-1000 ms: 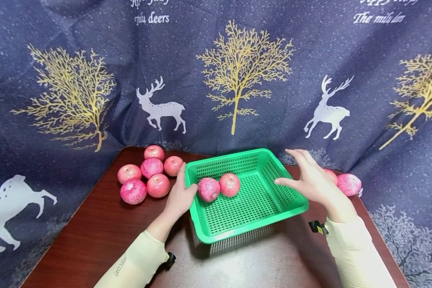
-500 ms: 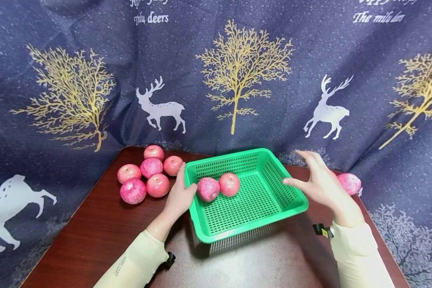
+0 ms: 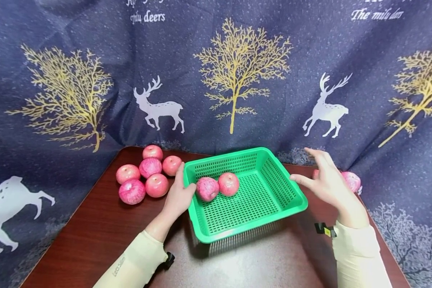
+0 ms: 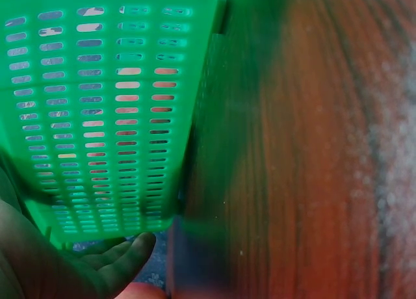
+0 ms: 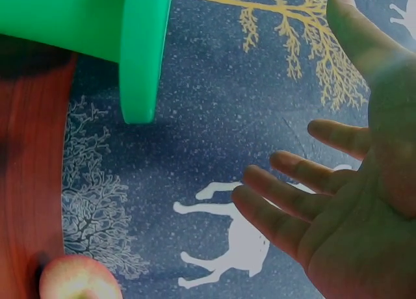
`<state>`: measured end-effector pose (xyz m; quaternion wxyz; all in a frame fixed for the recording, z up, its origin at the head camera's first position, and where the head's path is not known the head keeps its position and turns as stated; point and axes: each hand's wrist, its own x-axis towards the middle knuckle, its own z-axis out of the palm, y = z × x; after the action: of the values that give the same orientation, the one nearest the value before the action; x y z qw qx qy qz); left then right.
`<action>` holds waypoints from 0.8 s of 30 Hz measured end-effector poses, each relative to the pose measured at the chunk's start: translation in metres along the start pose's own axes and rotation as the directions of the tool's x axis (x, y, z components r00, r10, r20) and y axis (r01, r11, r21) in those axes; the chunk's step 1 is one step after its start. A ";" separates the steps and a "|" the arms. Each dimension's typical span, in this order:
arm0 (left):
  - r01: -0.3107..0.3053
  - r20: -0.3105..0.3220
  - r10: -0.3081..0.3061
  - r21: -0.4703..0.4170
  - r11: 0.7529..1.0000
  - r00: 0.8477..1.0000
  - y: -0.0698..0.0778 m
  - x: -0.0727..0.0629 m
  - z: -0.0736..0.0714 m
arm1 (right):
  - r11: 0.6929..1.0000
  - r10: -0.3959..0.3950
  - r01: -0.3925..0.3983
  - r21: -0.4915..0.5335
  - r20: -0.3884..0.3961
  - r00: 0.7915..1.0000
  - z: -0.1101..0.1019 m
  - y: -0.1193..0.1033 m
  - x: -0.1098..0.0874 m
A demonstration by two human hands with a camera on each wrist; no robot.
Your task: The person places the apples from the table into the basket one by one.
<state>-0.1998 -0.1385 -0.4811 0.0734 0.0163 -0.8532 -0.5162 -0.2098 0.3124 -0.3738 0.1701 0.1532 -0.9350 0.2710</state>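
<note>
A green plastic basket (image 3: 257, 202) with slotted walls stands at the middle of the table in the head view. Two red apples, one streaked (image 3: 207, 189) and one smoother (image 3: 228, 184), lie side by side at its left end. My left hand (image 3: 177, 197) grips the basket's left rim, thumb over the edge and fingers along the outer wall. In the left wrist view those fingers (image 4: 123, 260) show below the slotted wall. To the right of the basket, my right hand (image 3: 327, 186) hangs with fingers spread and holds nothing. Its palm (image 5: 351, 247) shows bare in the right wrist view.
Several apples (image 3: 150, 168) are grouped on the table's back left. Behind my right hand are more apples (image 3: 352, 182), partly hidden. The brown wooden table (image 3: 93, 236) ends against a dark blue cloth (image 3: 197, 120) printed with deer and trees.
My right hand has moved right, from over the basket's right rim to beside it, with fingers still spread. The left hand and the basket stay nearly in place.
</note>
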 end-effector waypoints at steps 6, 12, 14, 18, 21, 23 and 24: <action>-0.017 -0.014 0.018 0.030 0.999 1.000 -0.019 0.009 0.005 | 0.998 0.020 -0.019 0.062 -0.016 1.000 -0.002 0.005 0.000; 0.013 -0.007 -0.013 0.014 1.000 1.000 0.002 0.000 0.000 | 0.997 0.029 -0.026 0.073 -0.034 0.999 -0.003 0.010 -0.003; 0.021 -0.002 -0.021 0.006 1.000 1.000 0.008 -0.003 -0.001 | 0.997 0.027 -0.024 0.070 -0.043 0.999 -0.003 0.011 -0.004; 0.034 0.005 -0.034 0.011 0.999 0.999 0.010 -0.003 -0.001 | 0.997 0.041 -0.037 0.065 -0.057 0.998 -0.005 0.014 -0.006; 0.046 0.018 -0.046 -0.003 0.999 0.999 0.008 -0.002 -0.001 | 0.996 0.069 -0.066 0.058 -0.057 0.996 -0.006 0.017 -0.007; 0.050 0.023 -0.050 0.000 0.999 0.998 0.008 -0.001 0.000 | 0.994 0.093 -0.089 0.058 -0.054 0.994 -0.007 0.021 -0.008; 0.051 0.024 -0.051 0.001 0.999 0.998 0.007 -0.001 0.000 | 0.993 0.108 -0.105 0.053 -0.054 0.993 -0.008 0.023 -0.009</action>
<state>-0.1988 -0.1352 -0.4746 0.0501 0.0319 -0.8533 -0.5180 -0.2087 0.3369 -0.3813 0.1780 0.0996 -0.9295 0.3072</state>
